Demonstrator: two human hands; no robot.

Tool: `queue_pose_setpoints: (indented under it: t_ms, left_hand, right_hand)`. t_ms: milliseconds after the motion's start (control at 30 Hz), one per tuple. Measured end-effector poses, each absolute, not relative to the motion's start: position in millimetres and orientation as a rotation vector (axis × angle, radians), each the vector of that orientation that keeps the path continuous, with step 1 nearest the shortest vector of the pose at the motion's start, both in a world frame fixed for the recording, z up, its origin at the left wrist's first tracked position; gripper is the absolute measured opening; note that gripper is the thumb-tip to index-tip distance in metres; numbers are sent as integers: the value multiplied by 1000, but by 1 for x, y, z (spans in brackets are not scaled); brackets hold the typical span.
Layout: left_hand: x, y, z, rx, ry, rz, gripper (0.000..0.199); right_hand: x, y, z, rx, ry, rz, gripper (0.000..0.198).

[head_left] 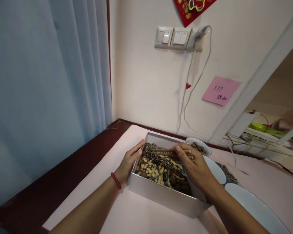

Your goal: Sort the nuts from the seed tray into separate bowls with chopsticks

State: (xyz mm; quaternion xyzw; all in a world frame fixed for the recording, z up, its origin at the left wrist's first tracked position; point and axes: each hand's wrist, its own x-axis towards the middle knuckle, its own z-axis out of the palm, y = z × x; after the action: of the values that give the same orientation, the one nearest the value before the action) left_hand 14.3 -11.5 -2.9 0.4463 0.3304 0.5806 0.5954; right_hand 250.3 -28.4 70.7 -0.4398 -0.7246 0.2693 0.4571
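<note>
A: How far along does the work appear?

B: Partway, judged from the layout. Done: brown nuts (197, 148) gathered on the far plate (188, 140), and a seed heap (226, 173) beside the middle plate (215, 169). Left: the mixed fill of the box (161, 194), which stands on the pink sheet (122, 218) between the forearms.

A: And the hands?

B: The right hand (192, 161) grips slender chopsticks (161, 150), tips over the fill; whether they pinch anything cannot be told. The left hand (130, 159), fingers extended, rests against the box's left wall.

A: Materials and shapes?

B: Box: rectangular, open-topped, smooth and pale, with a silvery rim. Fill: waisted, tan peanuts (150, 171), slim striped seeds (152, 147) and dark, rounded pieces. Chopsticks: brown, apparently wooden. Plates: glossy white.
</note>
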Motion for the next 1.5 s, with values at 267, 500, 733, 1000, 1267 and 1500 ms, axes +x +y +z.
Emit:
queue_pose_setpoints:
  t_ms: [267, 500, 733, 1000, 1267, 1500]
  left_hand:
    - [14, -12, -4, 1075, 787, 1369, 44]
    - [14, -13, 0, 1046, 785, 1361, 48]
    - [13, -13, 2, 1058, 827, 1352, 52]
    - [13, -12, 2, 1074, 849, 1338, 62]
    - [14, -11, 4, 1067, 845, 1339, 58]
    - [16, -13, 3, 1049, 821, 1368, 53]
  right_hand:
    - [246, -24, 67, -1090, -1769, 648, 40]
    - [270, -46, 73, -1102, -1557, 648, 39]
    - [342, -90, 93, -1202, -1178, 414, 37]
    - [423, -107, 78, -1436, -958, 102, 43]
    - [411, -96, 80, -1270, -965, 195, 42]
    - [329, -71, 96, -1100, -1201, 506, 42]
